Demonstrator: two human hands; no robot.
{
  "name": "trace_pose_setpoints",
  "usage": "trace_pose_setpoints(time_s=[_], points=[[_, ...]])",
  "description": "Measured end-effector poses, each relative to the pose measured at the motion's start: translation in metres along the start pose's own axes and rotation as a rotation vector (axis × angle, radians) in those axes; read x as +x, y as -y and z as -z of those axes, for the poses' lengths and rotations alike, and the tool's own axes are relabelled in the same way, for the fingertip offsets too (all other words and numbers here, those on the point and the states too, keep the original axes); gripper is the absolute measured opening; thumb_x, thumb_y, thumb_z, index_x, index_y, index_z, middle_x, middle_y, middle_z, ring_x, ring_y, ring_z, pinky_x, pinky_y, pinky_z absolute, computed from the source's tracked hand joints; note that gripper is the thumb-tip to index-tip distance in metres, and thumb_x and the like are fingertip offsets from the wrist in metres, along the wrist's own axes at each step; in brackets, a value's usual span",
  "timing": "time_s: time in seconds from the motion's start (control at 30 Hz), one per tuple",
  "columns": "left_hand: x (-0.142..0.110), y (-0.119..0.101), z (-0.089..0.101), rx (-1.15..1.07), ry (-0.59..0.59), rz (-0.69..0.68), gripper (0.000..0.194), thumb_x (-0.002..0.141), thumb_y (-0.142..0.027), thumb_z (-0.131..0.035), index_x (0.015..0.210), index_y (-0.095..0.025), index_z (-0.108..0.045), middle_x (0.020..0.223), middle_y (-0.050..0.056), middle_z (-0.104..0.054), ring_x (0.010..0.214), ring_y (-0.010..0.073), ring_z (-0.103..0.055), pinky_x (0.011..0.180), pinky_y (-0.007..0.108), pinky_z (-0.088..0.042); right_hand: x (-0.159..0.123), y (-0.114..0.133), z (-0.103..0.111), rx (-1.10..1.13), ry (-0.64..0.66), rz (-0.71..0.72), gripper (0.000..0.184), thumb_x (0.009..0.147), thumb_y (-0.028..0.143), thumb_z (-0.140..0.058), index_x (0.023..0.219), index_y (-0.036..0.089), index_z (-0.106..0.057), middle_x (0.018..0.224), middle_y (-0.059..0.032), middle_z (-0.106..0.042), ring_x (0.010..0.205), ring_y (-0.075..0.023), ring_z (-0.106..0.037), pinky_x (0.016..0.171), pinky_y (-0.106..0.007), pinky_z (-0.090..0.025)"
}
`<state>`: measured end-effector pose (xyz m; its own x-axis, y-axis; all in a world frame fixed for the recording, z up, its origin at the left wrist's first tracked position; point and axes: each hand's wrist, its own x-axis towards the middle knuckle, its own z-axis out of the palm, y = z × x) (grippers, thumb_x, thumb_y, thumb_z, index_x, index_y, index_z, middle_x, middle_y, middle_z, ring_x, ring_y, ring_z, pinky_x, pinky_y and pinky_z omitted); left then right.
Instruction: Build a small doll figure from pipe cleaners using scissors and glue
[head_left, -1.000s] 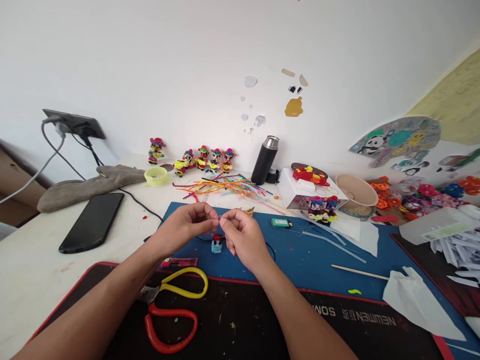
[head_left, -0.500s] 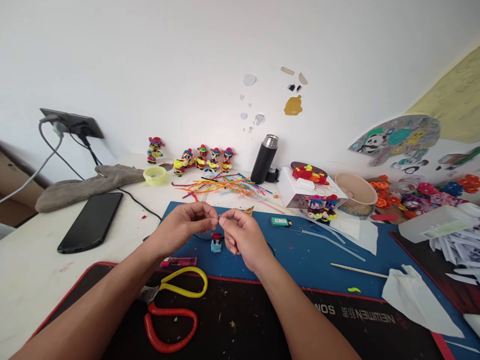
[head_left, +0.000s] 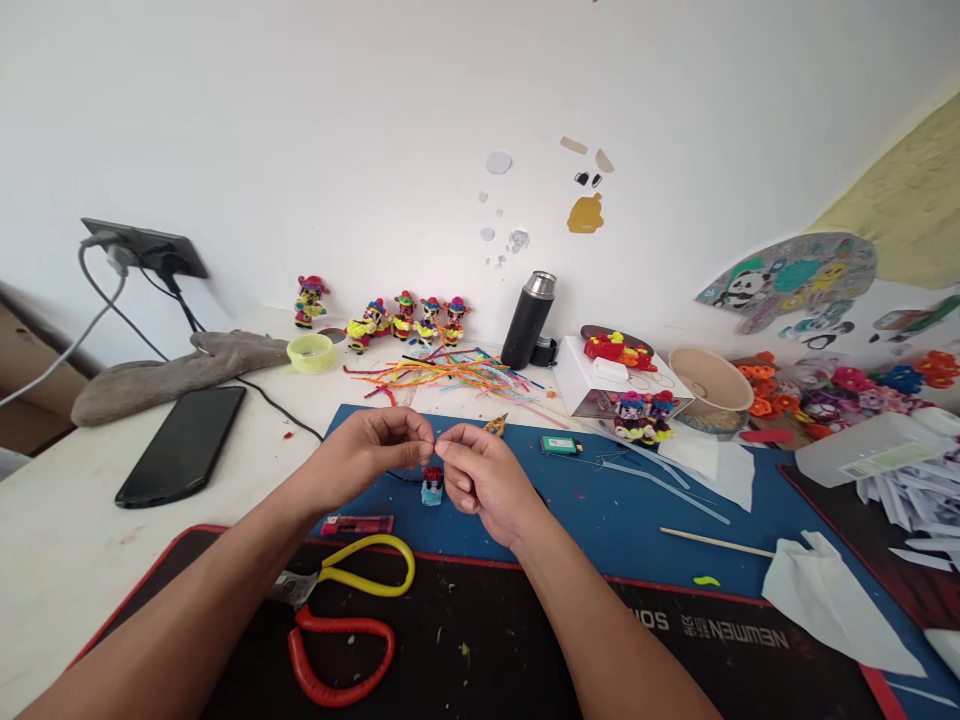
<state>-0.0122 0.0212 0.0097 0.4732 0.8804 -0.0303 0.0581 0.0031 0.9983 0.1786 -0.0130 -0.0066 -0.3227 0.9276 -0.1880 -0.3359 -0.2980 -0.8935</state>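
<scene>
My left hand [head_left: 381,450] and my right hand [head_left: 484,470] meet fingertip to fingertip over the blue mat [head_left: 585,500]. Both are pinched closed, thumb against forefinger. Whatever lies between the fingertips is too small to make out. Just below them a small figure [head_left: 431,486] with a dark red top and a light blue body stands on the mat. A pair of scissors [head_left: 367,585] with one yellow and one red handle lies below my left hand, blades partly hidden by the forearm. Beside it is a pink utility knife [head_left: 358,524].
Colourful pipe cleaners [head_left: 457,370] lie behind my hands, with finished figures [head_left: 405,318] along the wall. A black flask [head_left: 529,320] stands near a white box [head_left: 600,375]. To the left is a phone [head_left: 180,445]; to the right, a wooden stick [head_left: 716,542] and a tissue [head_left: 814,590].
My hands stay pinched together in nearly the same place, with only a slight shift of the fingertips. The objects on the table have not moved.
</scene>
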Motion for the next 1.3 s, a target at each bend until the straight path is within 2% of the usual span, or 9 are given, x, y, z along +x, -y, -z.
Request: trace_pose_setpoints(time_s=[0.3,0.57,0.8,1.1,1.3], points=[[-0.001,-0.002,0.001,0.029,0.01,0.01,0.026,0.078,-0.041,-0.082,0.081,-0.017,-0.071,0.073,0.0,-0.068,0.068,0.0147,-0.057,0.066,0.026,-0.046,-0.001,0.0,-0.001,0.015,0.027,-0.022,0.029,0.081,0.04,-0.078,0.088,0.021,-0.057,0.049,0.0125,-0.045,0.035,-0.0057,-0.035,0.037,-0.021,-0.019],[-0.002,-0.002,0.001,0.148,-0.014,-0.007,0.025,0.081,-0.042,-0.077,0.082,-0.018,-0.07,0.073,0.0,-0.067,0.068,0.0157,-0.057,0.065,0.028,-0.045,-0.001,0.0,-0.005,-0.107,-0.056,0.027,0.03,0.081,0.044,-0.076,0.087,0.021,-0.057,0.048,0.012,-0.047,0.034,-0.0063,-0.037,0.035,-0.02,-0.022],[-0.003,0.0,-0.004,0.371,-0.087,-0.035,0.021,0.085,-0.04,-0.07,0.083,-0.02,-0.072,0.071,-0.001,-0.066,0.067,0.0163,-0.055,0.063,0.027,-0.042,0.003,-0.007,-0.004,-0.241,-0.124,0.091,0.023,0.084,0.041,-0.069,0.086,0.021,-0.057,0.046,0.0119,-0.048,0.033,-0.0066,-0.037,0.035,-0.02,-0.029],[-0.005,-0.005,-0.009,0.514,-0.169,-0.1,0.019,0.087,-0.039,-0.064,0.083,-0.022,-0.072,0.075,-0.001,-0.072,0.072,0.0183,-0.061,0.068,0.027,-0.044,0.002,-0.004,-0.006,-0.198,-0.148,0.089,0.03,0.082,0.046,-0.074,0.086,0.021,-0.057,0.047,0.0121,-0.047,0.034,-0.0064,-0.036,0.035,-0.02,-0.026],[-0.007,-0.005,-0.015,0.586,-0.197,-0.158,0.018,0.089,-0.036,-0.062,0.083,-0.022,-0.072,0.076,-0.001,-0.075,0.073,0.0187,-0.064,0.067,0.026,-0.045,0.002,-0.004,-0.006,-0.189,-0.156,0.095,0.026,0.083,0.043,-0.071,0.084,0.022,-0.056,0.046,0.0123,-0.045,0.033,-0.0065,-0.036,0.034,-0.02,-0.024]])
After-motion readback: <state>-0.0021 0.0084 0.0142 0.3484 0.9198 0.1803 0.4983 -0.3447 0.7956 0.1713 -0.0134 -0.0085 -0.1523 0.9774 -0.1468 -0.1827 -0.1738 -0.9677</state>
